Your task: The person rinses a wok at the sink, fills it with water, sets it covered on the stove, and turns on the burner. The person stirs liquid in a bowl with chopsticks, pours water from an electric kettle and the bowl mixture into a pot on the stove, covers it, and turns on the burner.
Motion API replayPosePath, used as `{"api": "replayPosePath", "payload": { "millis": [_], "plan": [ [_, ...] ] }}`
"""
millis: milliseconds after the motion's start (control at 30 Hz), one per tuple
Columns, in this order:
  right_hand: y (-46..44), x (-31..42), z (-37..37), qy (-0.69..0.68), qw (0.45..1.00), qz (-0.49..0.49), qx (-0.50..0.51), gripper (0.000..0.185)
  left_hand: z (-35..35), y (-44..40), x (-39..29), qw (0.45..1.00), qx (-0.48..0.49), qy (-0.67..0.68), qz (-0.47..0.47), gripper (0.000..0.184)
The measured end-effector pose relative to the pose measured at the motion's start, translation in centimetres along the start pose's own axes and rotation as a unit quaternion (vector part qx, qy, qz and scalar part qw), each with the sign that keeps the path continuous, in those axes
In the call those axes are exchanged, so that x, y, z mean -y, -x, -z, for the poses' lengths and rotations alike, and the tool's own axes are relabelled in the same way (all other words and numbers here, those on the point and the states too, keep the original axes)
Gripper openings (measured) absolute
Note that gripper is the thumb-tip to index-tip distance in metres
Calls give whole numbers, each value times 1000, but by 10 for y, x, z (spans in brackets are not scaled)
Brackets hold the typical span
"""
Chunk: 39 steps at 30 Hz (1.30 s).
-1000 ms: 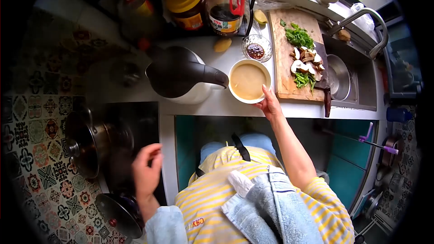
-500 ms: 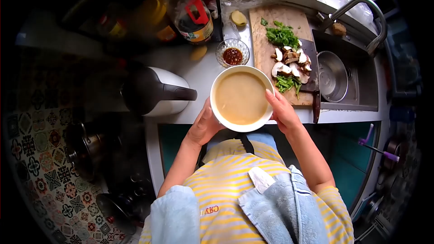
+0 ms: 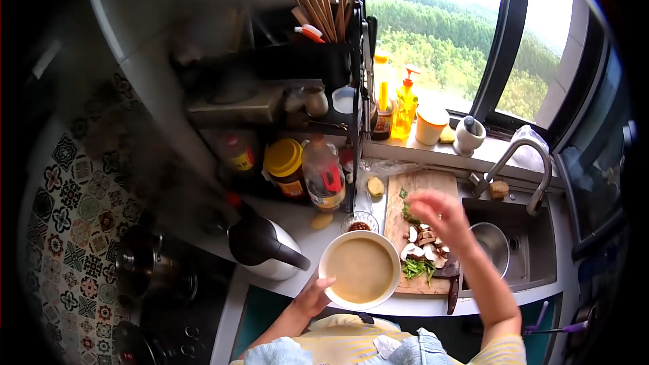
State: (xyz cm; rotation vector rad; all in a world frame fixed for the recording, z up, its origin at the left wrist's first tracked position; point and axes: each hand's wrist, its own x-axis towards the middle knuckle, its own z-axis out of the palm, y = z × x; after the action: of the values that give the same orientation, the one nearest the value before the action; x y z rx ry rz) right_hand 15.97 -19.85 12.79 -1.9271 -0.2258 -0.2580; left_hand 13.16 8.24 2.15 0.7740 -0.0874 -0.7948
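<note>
A white bowl of cloudy tan liquid (image 3: 359, 267) rests in my left hand (image 3: 314, 297), whose thumb hooks over the rim while the other fingers are hidden below. My right hand (image 3: 438, 215) is off the bowl, raised over the wooden cutting board (image 3: 426, 182); it is slightly blurred, with fingers apart and nothing visible in them. Below it lie cut mushrooms (image 3: 422, 247) and chopped green stems (image 3: 418, 268), while leafy greens are partly covered by the hand. A cleaver's handle (image 3: 453, 295) sticks out at the board's near edge. Behind the bowl, a glass dish of dark red sauce (image 3: 359, 224) is partly hidden.
An electric kettle (image 3: 270, 247) stands left of the bowl. On the right is a sink (image 3: 534, 257) with a metal basin (image 3: 490, 247) and a curved faucet (image 3: 541, 155). Bottles and a shelf rack rise behind; a mortar (image 3: 468, 138) stands on the windowsill.
My right hand has let go of the bowl and moved up over the cutting board. My left hand alone keeps the bowl. The view has tilted up, bringing the window and shelf into sight.
</note>
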Motion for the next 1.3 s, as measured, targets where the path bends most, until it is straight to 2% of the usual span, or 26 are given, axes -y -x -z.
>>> {"api": "replayPosePath", "payload": {
  "millis": [33,67,100,133,167,200,233,300,333,400,467,533,567,600,667,700,733,767,833,900,933,1000,1067,1167,1267,1300],
  "plan": [
    [-26,19,8,25,994,105,-20,16,1,4,-2,1000,-10,2,4,70],
    [-51,42,19,142,973,178,-30,12,1,6,-3,1000,-19,4,8,70],
    [-76,60,24,187,956,213,-70,14,1,8,-5,1000,-20,-2,-5,68],
    [-102,73,23,153,973,143,-92,19,1,10,-6,1000,-21,-9,-17,67],
    [-138,79,26,166,957,210,-113,22,1,12,-7,999,-23,-16,-29,66],
    [-170,92,27,189,950,207,-139,22,1,15,-8,999,-28,-19,-36,65],
    [-207,96,29,239,923,260,-153,38,2,18,-8,998,-34,-20,-44,65],
    [-255,110,17,236,923,229,-197,77,4,23,-7,996,-49,-27,-65,64],
    [-274,114,10,278,913,220,-201,86,4,24,-6,995,-58,-32,-78,64],
    [-296,127,-12,242,936,181,-183,84,16,28,3,989,-72,-69,-106,58],
    [-308,135,-21,275,930,198,-144,51,30,28,10,987,-67,-80,-123,50],
    [-310,138,-21,323,911,229,-117,48,25,31,7,990,-50,-37,-129,44],
    [-305,140,-18,334,903,246,-113,46,30,31,14,982,-71,-76,-159,49],
    [-294,145,-12,337,895,267,-114,44,-14,34,-10,985,-113,51,-118,55],
    [-263,149,6,332,885,306,-116,41,-6,34,-7,985,-91,6,-147,62],
    [-241,150,15,321,884,320,-114,40,15,36,5,983,-159,-14,-90,66],
    [-214,154,29,306,885,332,-113,38,20,36,5,989,-134,-2,-67,67],
    [-188,160,46,293,886,340,-116,37,2,34,-2,985,-136,18,-102,58],
    [-132,165,83,268,895,334,-126,35,-1,35,-5,985,-132,22,-110,59],
    [-79,140,114,229,930,262,-119,34,3,30,-5,984,-127,15,-123,59],
    [-56,112,120,192,959,181,-100,34,5,29,-3,984,-130,18,-118,60],
    [-6,34,105,38,988,-107,-101,33,4,28,0,985,-135,15,-109,60],
    [44,-12,63,-60,962,-268,-3,25,10,26,6,984,-152,22,-94,66],
    [126,-78,16,-222,888,-401,-34,18,14,21,14,983,-162,23,-84,66],
    [171,-90,-16,-318,847,-417,-87,24,8,17,17,980,-183,12,-75,68],
    [181,-87,-27,-349,829,-430,-78,31,10,15,20,979,-183,9,-90,60]
  ]
}}
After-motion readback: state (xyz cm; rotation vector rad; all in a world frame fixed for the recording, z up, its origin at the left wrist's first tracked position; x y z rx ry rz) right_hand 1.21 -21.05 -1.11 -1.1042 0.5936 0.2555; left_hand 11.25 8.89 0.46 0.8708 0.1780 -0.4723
